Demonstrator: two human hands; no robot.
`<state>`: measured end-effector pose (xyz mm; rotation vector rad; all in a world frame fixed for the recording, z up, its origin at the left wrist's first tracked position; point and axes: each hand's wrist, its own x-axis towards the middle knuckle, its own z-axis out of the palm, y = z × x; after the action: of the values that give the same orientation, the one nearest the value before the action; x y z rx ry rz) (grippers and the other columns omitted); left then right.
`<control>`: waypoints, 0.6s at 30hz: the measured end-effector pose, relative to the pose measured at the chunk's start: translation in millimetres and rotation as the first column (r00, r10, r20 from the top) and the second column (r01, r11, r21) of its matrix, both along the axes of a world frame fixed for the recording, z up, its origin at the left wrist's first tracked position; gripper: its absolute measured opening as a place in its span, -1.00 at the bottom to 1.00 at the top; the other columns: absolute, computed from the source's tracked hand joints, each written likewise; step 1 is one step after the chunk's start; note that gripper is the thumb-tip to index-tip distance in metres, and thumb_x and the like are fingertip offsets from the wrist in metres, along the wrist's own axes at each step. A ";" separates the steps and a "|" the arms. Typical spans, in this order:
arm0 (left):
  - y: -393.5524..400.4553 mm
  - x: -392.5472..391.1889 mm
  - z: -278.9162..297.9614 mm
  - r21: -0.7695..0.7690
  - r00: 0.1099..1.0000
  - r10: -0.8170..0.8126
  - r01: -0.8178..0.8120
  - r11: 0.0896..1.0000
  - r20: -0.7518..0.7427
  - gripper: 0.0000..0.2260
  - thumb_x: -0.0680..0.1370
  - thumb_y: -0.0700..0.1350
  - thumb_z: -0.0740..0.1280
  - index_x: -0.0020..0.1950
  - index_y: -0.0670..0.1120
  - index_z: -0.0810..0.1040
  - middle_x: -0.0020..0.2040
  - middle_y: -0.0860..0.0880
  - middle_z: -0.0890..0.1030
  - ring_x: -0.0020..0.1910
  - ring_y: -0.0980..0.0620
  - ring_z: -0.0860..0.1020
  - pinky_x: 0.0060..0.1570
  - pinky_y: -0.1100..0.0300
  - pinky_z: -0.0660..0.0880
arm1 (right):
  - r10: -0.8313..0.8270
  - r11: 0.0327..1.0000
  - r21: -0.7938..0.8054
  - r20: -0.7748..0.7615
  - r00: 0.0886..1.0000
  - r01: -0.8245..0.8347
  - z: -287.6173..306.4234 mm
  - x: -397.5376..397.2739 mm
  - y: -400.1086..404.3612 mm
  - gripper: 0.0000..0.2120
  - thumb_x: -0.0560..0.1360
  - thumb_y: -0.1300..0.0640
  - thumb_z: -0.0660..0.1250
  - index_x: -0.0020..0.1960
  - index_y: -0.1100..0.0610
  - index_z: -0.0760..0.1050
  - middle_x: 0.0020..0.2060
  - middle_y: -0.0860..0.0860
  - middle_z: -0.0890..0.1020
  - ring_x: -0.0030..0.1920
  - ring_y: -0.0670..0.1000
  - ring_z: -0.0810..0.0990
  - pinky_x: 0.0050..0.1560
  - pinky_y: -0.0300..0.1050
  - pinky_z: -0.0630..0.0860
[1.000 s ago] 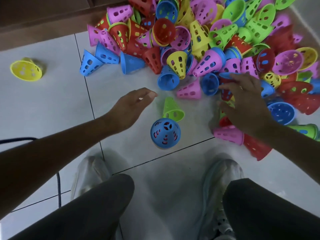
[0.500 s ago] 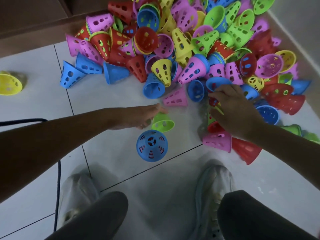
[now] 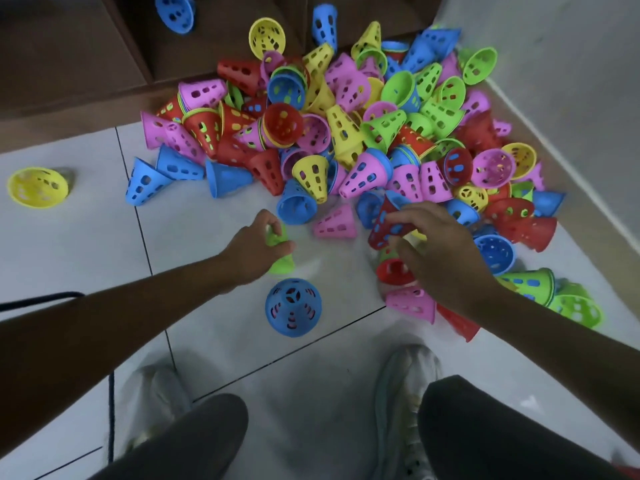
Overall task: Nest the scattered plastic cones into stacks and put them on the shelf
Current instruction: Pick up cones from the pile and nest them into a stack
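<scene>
Cones point(image 3: 343, 133) in red, pink, blue, yellow and green lie heaped on the far side of the floor, piled against the corner where a brown wooden base point(image 3: 69, 74) meets the grey wall point(image 3: 571, 81). Strays sit apart from the heap: a yellow cone point(image 3: 37, 187) far to the left, a blue cone point(image 3: 293, 307) standing alone on its wide end near my feet, and a pink cone point(image 3: 335, 223) on its side between my hands. Loose pink, red and green ones crowd the floor under my right wrist.

My left hand point(image 3: 254, 252) curls round a green cone point(image 3: 278, 249), thumb and fingers closed on its narrow end. My right hand point(image 3: 438, 247) pinches a red cone point(image 3: 388, 225) at the near edge of the heap, fingers bent over it; blue shows through its holes.

White floor tiles point(image 3: 86, 244) with dark seams run beneath everything. My pale shoes point(image 3: 405, 386) and dark trouser knees fill the near edge, and a dark cord point(image 3: 110, 410) trails along the left.
</scene>
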<state>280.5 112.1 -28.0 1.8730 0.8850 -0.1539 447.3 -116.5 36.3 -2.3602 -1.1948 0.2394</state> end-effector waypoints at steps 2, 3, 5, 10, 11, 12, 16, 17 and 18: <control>7.5 -5.4 19.4 -0.046 0.999 0.021 -0.019 0.999 0.044 -0.70 0.57 0.03 0.40 0.18 0.07 0.33 0.06 -0.27 0.55 -0.06 -0.19 0.57 -0.11 -0.03 0.51 | -0.042 0.997 0.066 -0.066 0.997 0.047 11.4 -6.2 3.5 -0.77 0.52 0.19 0.41 0.17 0.06 0.60 0.10 -0.07 0.58 0.12 0.00 0.55 0.23 0.04 0.52; 10.0 -9.3 32.9 -0.067 0.998 0.011 -0.006 0.998 0.061 -0.67 0.58 0.01 0.40 0.24 0.11 0.32 0.09 -0.29 0.54 -0.06 -0.18 0.56 -0.10 -0.04 0.52 | -0.047 0.994 0.090 -0.101 0.994 0.056 18.3 -9.8 5.0 -0.78 0.52 0.20 0.42 0.15 0.06 0.62 0.06 -0.09 0.58 0.08 -0.01 0.57 0.20 0.05 0.53; 12.8 -17.7 64.6 -0.077 0.995 -0.022 0.030 0.997 0.098 -0.60 0.57 -0.02 0.42 0.32 0.19 0.32 0.14 -0.26 0.51 -0.01 -0.14 0.53 -0.03 -0.07 0.57 | -0.042 0.989 0.131 -0.166 0.985 0.064 34.3 -16.3 7.5 -0.79 0.51 0.23 0.42 0.13 0.07 0.64 0.02 -0.11 0.59 0.00 -0.07 0.58 0.11 -0.01 0.55; 8.9 -35.4 141.7 -0.055 0.988 -0.117 0.123 0.991 0.106 -0.46 0.51 -0.08 0.49 0.39 0.20 0.34 0.11 -0.02 0.52 0.11 -0.01 0.56 -0.03 0.10 0.60 | -0.039 0.992 0.093 -0.434 0.900 0.088 77.8 -31.8 10.1 -0.80 0.55 0.18 0.41 0.14 -0.02 0.62 0.00 -0.15 0.62 -0.33 -0.38 0.54 -0.33 -0.49 0.38; 6.5 -37.5 153.2 -0.039 0.988 -0.126 0.130 0.991 0.094 -0.45 0.49 -0.08 0.51 0.38 0.18 0.35 0.10 -0.03 0.53 0.09 -0.01 0.58 0.00 0.07 0.60 | -0.028 0.992 0.093 -0.470 0.882 0.081 84.8 -34.0 9.7 -0.79 0.55 0.18 0.41 0.15 -0.03 0.62 0.00 -0.15 0.64 -0.26 -0.36 0.57 -0.28 -0.49 0.40; 3.4 -39.5 163.7 -0.021 0.988 -0.129 0.131 0.991 0.083 -0.45 0.47 -0.07 0.53 0.37 0.15 0.37 0.10 -0.02 0.55 0.07 -0.01 0.59 0.02 0.05 0.60 | -0.019 0.994 0.086 -0.502 0.865 0.072 92.2 -36.0 9.1 -0.78 0.54 0.17 0.42 0.16 -0.04 0.62 0.01 -0.15 0.65 -0.16 -0.32 0.61 -0.21 -0.48 0.43; -11.3 -41.7 185.8 0.015 0.989 -0.083 0.081 0.997 0.120 -0.69 0.47 -0.05 0.54 0.14 0.02 0.52 0.05 0.04 0.62 0.02 0.08 0.61 0.01 0.15 0.60 | -0.015 0.999 0.016 -0.565 0.825 0.029 118.1 -41.4 4.6 -0.73 0.53 0.16 0.44 0.21 0.00 0.60 0.05 -0.05 0.69 0.01 -0.13 0.67 0.04 -0.26 0.56; -16.2 -42.0 186.0 0.022 0.989 -0.067 0.065 0.998 0.130 -0.70 0.47 -0.04 0.53 0.13 -0.02 0.54 0.05 0.01 0.64 0.03 0.04 0.63 0.05 0.09 0.61 | -0.024 1.000 0.002 -0.577 0.817 0.031 123.4 -42.0 3.3 -0.73 0.52 0.16 0.44 0.21 0.01 0.60 0.02 -0.03 0.70 -0.07 -0.16 0.67 -0.03 -0.24 0.56; -22.1 -42.7 184.9 0.029 0.990 -0.050 0.047 0.998 0.132 -0.67 0.48 -0.03 0.53 0.17 -0.05 0.54 0.06 -0.01 0.64 0.05 0.00 0.63 0.10 0.04 0.61 | -0.030 0.999 -0.010 -0.591 0.806 0.031 128.0 -43.3 2.9 -0.74 0.52 0.18 0.44 0.20 0.03 0.60 -0.05 -0.02 0.70 -0.21 -0.21 0.65 -0.16 -0.31 0.53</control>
<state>237.8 90.0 156.9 1.9066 0.7541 -0.0474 404.0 -113.6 164.3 -2.0550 -0.8388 0.8933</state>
